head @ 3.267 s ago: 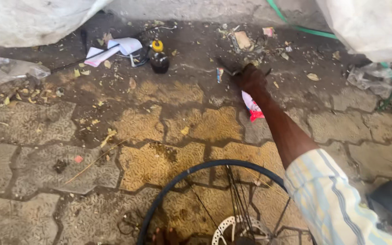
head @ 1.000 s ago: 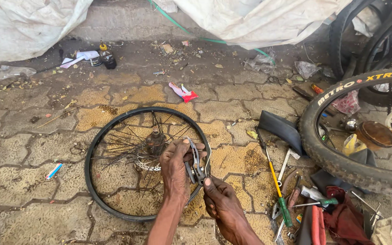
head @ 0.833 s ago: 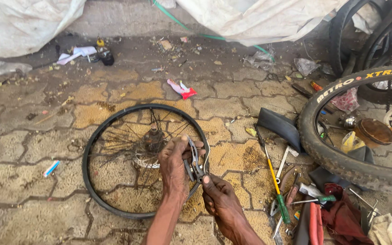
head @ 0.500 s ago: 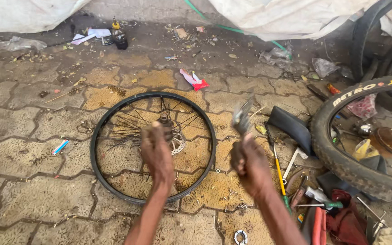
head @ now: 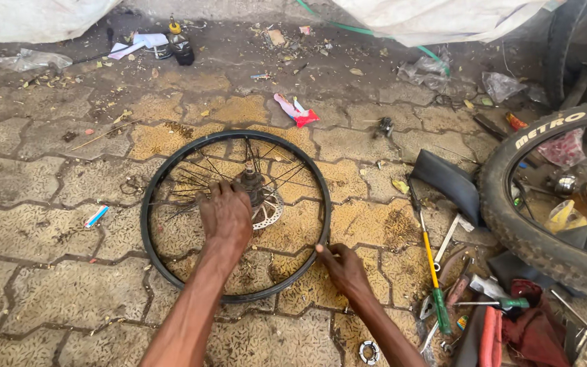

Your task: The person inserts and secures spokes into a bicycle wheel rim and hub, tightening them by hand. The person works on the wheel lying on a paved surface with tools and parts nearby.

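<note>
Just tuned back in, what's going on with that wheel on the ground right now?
A person works on a bare black spoked bicycle rim lying flat on yellowish paving stones. The left hand presses on the spokes beside the metal hub; the right hand touches the rim's near right edge. Neither holds a tool. A yellow-shafted green-handled screwdriver lies to the right, near a knobby black tyre.

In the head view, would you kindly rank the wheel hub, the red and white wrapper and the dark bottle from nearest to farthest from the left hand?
1. Wheel hub: just right of the left hand, whose fingers lie on the spokes beside it.
2. Red and white wrapper: on the paving beyond the rim, up and to the right.
3. Dark bottle: far back, near the wall.
</note>
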